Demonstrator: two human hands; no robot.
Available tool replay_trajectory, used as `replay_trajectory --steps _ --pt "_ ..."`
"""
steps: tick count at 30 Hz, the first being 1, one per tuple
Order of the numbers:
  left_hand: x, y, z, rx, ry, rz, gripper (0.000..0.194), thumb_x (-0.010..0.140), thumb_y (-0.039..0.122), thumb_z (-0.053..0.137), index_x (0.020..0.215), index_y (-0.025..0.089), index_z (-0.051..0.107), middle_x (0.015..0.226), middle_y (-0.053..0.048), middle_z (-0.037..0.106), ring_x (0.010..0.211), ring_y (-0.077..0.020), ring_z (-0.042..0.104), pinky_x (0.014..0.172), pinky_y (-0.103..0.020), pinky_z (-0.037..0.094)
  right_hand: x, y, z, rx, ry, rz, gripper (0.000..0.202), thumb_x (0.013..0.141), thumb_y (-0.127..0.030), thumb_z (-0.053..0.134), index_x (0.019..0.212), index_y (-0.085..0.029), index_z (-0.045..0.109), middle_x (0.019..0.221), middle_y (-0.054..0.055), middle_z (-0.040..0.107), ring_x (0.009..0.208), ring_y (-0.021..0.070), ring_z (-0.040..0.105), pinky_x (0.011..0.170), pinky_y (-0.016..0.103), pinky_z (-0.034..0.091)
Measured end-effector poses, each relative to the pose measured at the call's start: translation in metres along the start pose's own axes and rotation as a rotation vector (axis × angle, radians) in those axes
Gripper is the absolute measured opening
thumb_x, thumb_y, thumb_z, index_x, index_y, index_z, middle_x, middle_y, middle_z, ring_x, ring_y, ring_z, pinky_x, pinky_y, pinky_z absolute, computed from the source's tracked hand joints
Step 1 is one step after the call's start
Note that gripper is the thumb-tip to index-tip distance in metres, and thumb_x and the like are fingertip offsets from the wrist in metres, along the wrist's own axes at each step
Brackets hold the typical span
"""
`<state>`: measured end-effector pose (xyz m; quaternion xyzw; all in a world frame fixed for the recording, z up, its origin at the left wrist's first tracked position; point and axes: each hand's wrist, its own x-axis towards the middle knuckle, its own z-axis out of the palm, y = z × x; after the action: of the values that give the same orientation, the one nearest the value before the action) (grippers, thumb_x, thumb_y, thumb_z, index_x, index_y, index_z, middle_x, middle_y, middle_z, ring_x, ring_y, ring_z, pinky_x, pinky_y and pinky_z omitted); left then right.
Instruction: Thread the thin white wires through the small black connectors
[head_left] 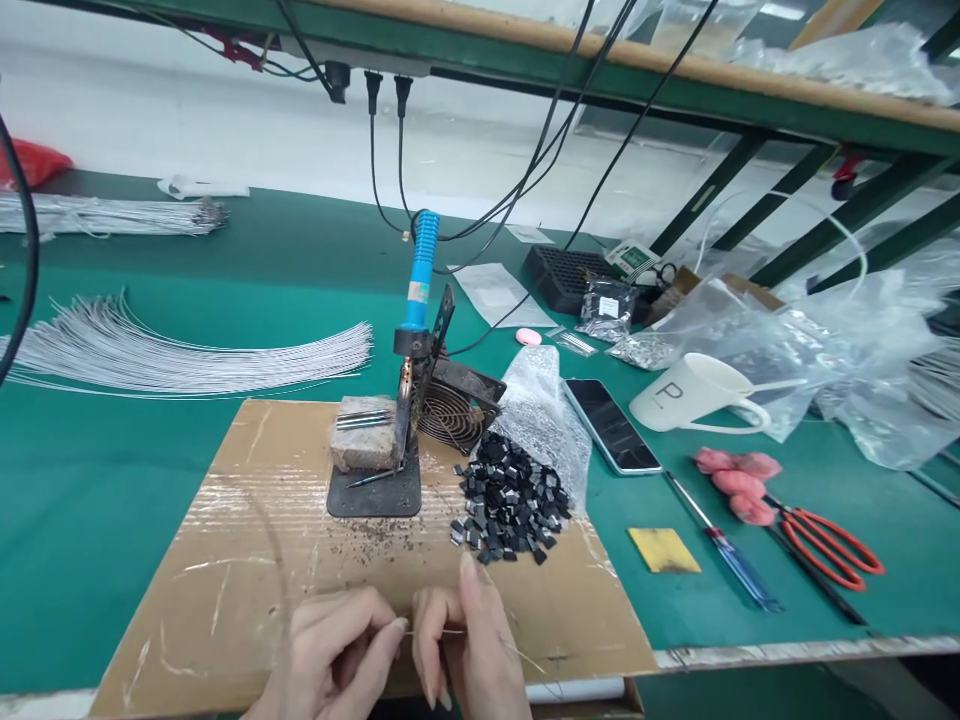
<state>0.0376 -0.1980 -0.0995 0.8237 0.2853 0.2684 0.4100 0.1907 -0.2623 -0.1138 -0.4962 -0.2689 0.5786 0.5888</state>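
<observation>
Both hands are close together over the front edge of a brown cardboard sheet (pixel 217 580). My left hand (pixel 334 650) pinches a thin pale wire (pixel 452 632) between thumb and forefinger. Beside it on the right, my right hand (pixel 469 640) has its fingers closed around the same wire, and thin strands show past its right side. Beyond the hands lies a pile of small black pieces (pixel 510 495). A soldering iron with a blue handle (pixel 424 255) stands tip down in a stand (pixel 375 500), next to a pale block (pixel 364 435).
Many white wires (pixel 195 360) lie at the left. A small fan (pixel 454 405) sits behind the pile. On the right are a phone (pixel 611 425), a white mug (pixel 694 393), a yellow sponge (pixel 664 550), a blue tool (pixel 739 570) and red-handled scissors (pixel 832 548). Black cables hang above.
</observation>
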Motion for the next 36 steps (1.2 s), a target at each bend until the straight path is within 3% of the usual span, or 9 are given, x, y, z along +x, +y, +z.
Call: replay_trajectory --steps 5,11,15,18,23,36 --pt "-0.002 -0.002 -0.002 -0.042 0.028 -0.081 0.040 0.107 0.032 0.044 0.070 0.020 0.052 0.060 0.003 0.051 0.053 -0.0099 0.050 0.052 -0.022 0.036 0.002 -0.001 -0.002 0.075 -0.035 -0.065 0.085 0.104 -0.067 0.023 0.036 -0.024 0.048 0.037 0.002 0.038 0.039 0.0115 0.033 0.043 0.030 0.023" --pt "-0.004 -0.003 -0.001 -0.117 0.031 -0.141 0.040 0.106 0.037 0.045 0.072 0.020 0.056 0.060 0.003 0.053 0.053 -0.0104 0.053 0.053 -0.022 0.037 0.006 0.005 -0.004 0.151 -0.033 -0.123 0.080 0.105 -0.064 0.031 0.040 -0.021 0.050 0.037 0.001 0.040 0.038 0.0100 0.035 0.042 0.027 0.025" --pt "-0.005 -0.004 0.003 -0.080 0.036 -0.122 0.039 0.106 0.034 0.047 0.072 0.019 0.058 0.059 0.003 0.052 0.053 -0.0102 0.050 0.053 -0.023 0.035 0.006 0.005 -0.004 0.132 -0.099 -0.087 0.047 0.095 -0.060 0.062 0.075 -0.017 0.065 0.046 -0.004 0.054 0.034 0.0049 0.032 0.037 0.020 0.023" --pt "-0.007 -0.002 0.005 -0.130 0.096 -0.144 0.039 0.106 0.033 0.046 0.072 0.019 0.060 0.061 0.002 0.054 0.054 -0.0101 0.050 0.054 -0.022 0.036 0.002 -0.001 -0.001 0.069 -0.060 -0.052 0.040 0.082 -0.053 0.080 0.091 -0.018 0.064 0.061 -0.003 0.062 0.044 0.0057 0.043 0.044 0.017 0.033" --pt "-0.009 -0.001 0.006 -0.176 0.204 -0.185 0.038 0.104 0.035 0.051 0.070 0.019 0.056 0.059 0.003 0.050 0.053 -0.0105 0.047 0.052 -0.022 0.034 -0.001 -0.011 0.006 -0.032 0.036 -0.020 0.042 0.080 -0.053 0.081 0.075 -0.016 0.063 0.065 0.000 0.062 0.052 0.0087 0.050 0.050 0.021 0.040" --pt "-0.011 -0.002 0.006 -0.149 0.234 -0.140 0.039 0.105 0.034 0.047 0.071 0.019 0.058 0.057 0.003 0.050 0.051 -0.0106 0.046 0.050 -0.023 0.033 -0.002 -0.007 0.000 -0.045 -0.018 -0.083 0.046 0.088 -0.054 0.072 0.064 -0.017 0.059 0.059 -0.002 0.054 0.044 0.0058 0.039 0.045 0.023 0.026"
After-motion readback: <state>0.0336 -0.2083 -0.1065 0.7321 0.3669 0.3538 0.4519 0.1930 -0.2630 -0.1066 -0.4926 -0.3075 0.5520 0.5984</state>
